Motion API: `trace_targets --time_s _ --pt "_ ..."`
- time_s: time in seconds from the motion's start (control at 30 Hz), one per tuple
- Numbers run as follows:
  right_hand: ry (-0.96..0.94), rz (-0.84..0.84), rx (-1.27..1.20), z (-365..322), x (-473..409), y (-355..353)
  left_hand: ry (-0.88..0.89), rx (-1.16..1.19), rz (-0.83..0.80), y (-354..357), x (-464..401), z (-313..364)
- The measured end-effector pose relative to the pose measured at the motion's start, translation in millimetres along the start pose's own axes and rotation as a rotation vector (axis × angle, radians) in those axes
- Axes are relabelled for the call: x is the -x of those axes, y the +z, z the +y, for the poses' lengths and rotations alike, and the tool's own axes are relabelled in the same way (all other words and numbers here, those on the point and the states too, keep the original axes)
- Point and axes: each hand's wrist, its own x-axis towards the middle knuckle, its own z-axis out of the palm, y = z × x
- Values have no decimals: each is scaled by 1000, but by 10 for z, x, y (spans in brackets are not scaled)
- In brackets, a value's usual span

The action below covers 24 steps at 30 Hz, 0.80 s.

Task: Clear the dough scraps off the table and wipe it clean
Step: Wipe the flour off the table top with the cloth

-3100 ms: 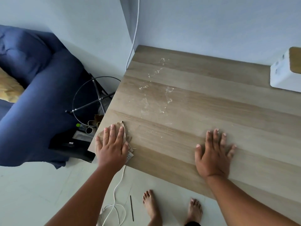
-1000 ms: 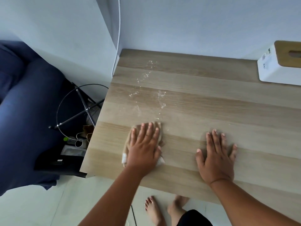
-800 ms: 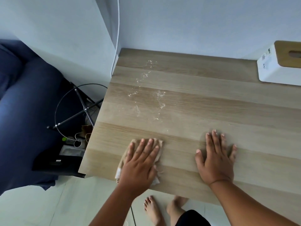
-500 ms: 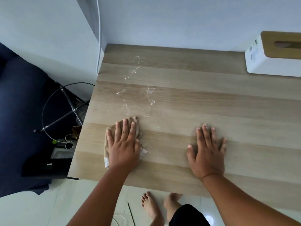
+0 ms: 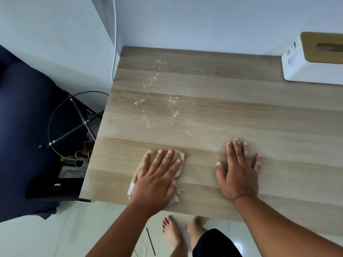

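Note:
My left hand (image 5: 157, 178) lies flat with straight fingers on a beige cloth (image 5: 181, 160) near the front edge of the light wooden table (image 5: 241, 112). The cloth shows around the fingers and at the wrist side. My right hand (image 5: 238, 172) rests flat on the bare wood to the right, fingers spread. White smears and small dough scraps (image 5: 157, 101) run across the table's far left part, beyond the cloth.
A white box with a wooden lid (image 5: 313, 60) stands at the table's far right by the wall. Left of the table are a black wire frame (image 5: 74, 119), bags on the floor and a dark blue sofa (image 5: 22, 127). A white cable (image 5: 115, 34) hangs down the wall.
My left hand has slid the cloth back and forth along the front of the table, lately to the right and nearer the edge. My right hand has stayed flat in place.

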Motion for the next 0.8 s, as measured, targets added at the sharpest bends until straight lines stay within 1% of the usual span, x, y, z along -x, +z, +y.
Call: trace_targets --time_s 0.07,0.13,0.23,0.27,0.33,0.37,0.43,0.5,0.57,0.63,0.67,0.73,0.8 --pt "-1 -8 -1 -4 -1 -22 -78 -10 14 -72 79 -294" --pt "0 -15 -4 -12 2 -44 -200 -10 9 -151 15 -537" --pt "4 -31 2 -20 3 -62 -422 26 11 -247 -308 -696" --pt "2 -37 1 -25 0 -67 -472 35 10 -277 -451 -705" --pt "2 -46 1 -20 1 -66 -494 43 5 -321 -745 -669" --pt "2 -44 3 -19 2 -61 -465 42 -1 -339 -884 -639" --pt "4 -39 6 -19 3 -54 -355 39 -19 -365 -1088 -559" --pt "4 -34 7 -12 4 -44 -199 33 -35 -373 -1158 -461" --pt "-2 -25 15 -6 4 -33 -7 6 -40 -363 -1083 -385" --pt "-1 -17 14 1 8 -20 165 -7 -38 -355 -922 -414" --pt "1 -13 12 3 5 -15 221 1 -34 -357 -837 -491" --pt "3 -6 6 13 3 -1 252 10 -6 -376 -707 -723" --pt "0 1 2 10 11 17 146 15 16 -420 -658 -948"
